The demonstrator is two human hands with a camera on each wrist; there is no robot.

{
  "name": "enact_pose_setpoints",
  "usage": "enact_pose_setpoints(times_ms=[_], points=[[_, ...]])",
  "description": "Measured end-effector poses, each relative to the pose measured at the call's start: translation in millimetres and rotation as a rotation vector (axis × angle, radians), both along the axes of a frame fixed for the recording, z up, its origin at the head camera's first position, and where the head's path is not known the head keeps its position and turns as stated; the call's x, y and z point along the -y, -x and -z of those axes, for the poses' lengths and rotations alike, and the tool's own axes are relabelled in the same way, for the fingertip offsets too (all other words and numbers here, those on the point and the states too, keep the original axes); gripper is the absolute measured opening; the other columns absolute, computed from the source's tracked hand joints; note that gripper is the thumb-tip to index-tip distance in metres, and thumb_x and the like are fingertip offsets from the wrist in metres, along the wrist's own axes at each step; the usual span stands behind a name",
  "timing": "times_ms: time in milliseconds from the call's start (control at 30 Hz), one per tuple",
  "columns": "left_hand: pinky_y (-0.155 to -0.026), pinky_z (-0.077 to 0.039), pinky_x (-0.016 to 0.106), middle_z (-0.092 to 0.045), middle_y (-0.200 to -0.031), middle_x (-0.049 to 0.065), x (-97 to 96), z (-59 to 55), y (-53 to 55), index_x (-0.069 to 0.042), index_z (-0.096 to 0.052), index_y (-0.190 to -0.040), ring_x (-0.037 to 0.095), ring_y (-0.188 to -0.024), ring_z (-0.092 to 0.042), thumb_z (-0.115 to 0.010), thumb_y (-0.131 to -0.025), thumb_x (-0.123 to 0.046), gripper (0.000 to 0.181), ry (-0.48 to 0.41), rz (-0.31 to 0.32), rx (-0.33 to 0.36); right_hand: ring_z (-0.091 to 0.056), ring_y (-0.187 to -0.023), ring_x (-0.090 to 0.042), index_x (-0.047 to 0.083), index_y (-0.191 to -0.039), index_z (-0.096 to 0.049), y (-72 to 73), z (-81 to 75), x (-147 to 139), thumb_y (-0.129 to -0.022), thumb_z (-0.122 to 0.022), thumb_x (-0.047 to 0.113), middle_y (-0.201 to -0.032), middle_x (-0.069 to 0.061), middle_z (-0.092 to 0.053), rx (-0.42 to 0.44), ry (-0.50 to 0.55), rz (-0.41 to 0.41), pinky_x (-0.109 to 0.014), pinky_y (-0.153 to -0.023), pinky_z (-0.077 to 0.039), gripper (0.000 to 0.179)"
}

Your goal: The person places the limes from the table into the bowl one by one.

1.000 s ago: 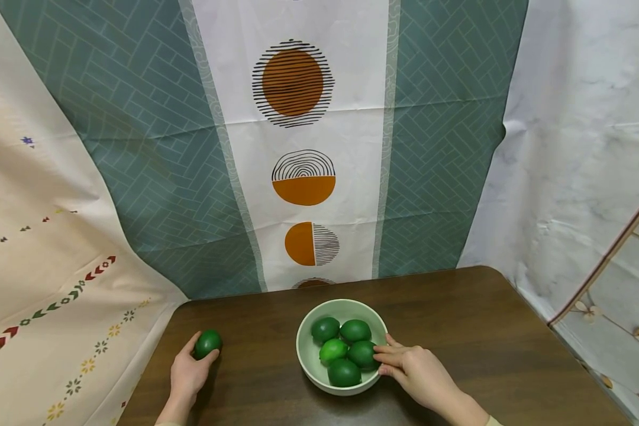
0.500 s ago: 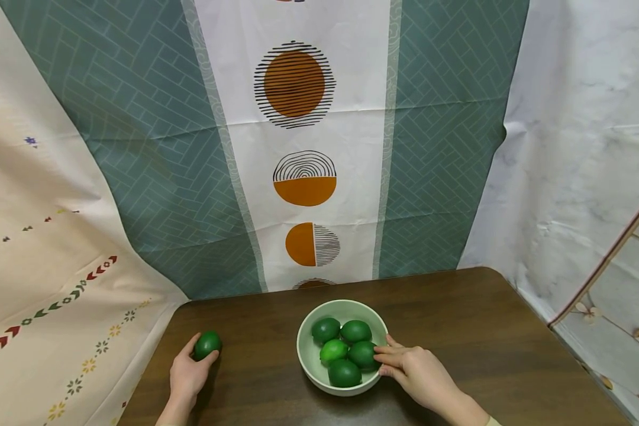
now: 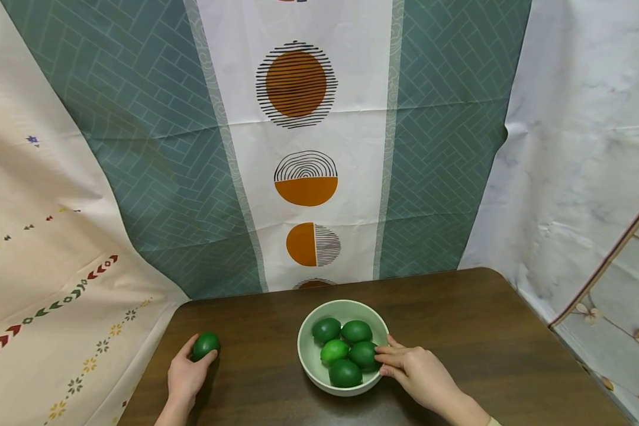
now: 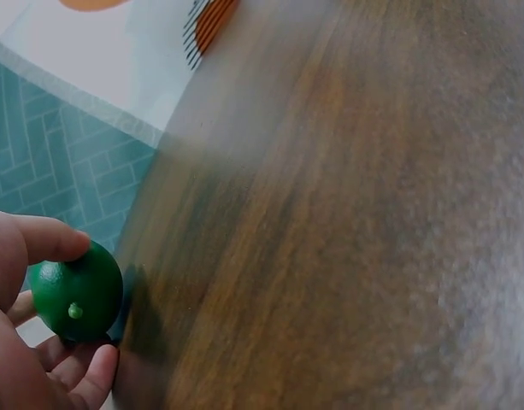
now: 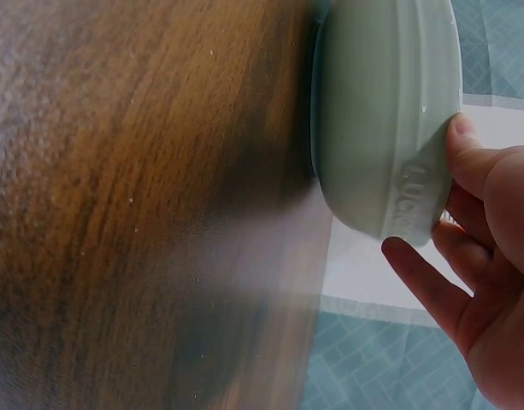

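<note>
My left hand (image 3: 186, 376) holds a dark green lime (image 3: 206, 345) between thumb and fingers at the left of the table. In the left wrist view the lime (image 4: 79, 292) shows a small stem nub; whether it touches the tabletop I cannot tell. A pale green bowl (image 3: 306, 370) stands mid-table with several dark green limes and a smaller, brighter lime (image 3: 333, 351) inside. My right hand (image 3: 418, 374) grips the bowl's right rim, its fingertips beside the rightmost lime (image 3: 363, 354). In the right wrist view, the bowl's outer wall (image 5: 373, 111) bears raised letters.
The dark brown wooden table (image 3: 458, 319) has a rounded far right corner. Behind it hangs a teal and white curtain (image 3: 442, 177) with orange circles. A cream cloth (image 3: 58, 248) hangs at the left, a marbled cloth (image 3: 575, 177) at the right.
My left hand and the lime in it have shifted very slightly left. The right hand keeps its place at the bowl; the limes inside stay as they were.
</note>
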State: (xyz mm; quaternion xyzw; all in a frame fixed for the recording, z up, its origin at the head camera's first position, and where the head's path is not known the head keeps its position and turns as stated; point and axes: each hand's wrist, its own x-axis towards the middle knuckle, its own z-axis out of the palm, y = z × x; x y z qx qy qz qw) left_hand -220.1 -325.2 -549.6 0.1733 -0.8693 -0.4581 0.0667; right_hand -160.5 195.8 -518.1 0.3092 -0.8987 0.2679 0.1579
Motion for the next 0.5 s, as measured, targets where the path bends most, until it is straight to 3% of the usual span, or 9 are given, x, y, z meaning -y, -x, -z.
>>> enact_pose_setpoints(times_ms=[500], points=[[-0.096,-0.049,0.064,-0.046,-0.15,0.033,-4.6,-1.7,-2.6,-0.003,-0.039,-0.164,0.051,-0.128,-0.05,-0.075,-0.099,-0.038,0.082,0.005,0.0,-0.004,-0.068,-0.126,-0.034,0.017,-0.123,-0.083,-0.1,-0.2,-0.2,-0.096,-0.081,0.025,-0.13,0.001,-0.076,0.0,0.005,-0.004,-0.048,-0.089,-0.065,0.028]])
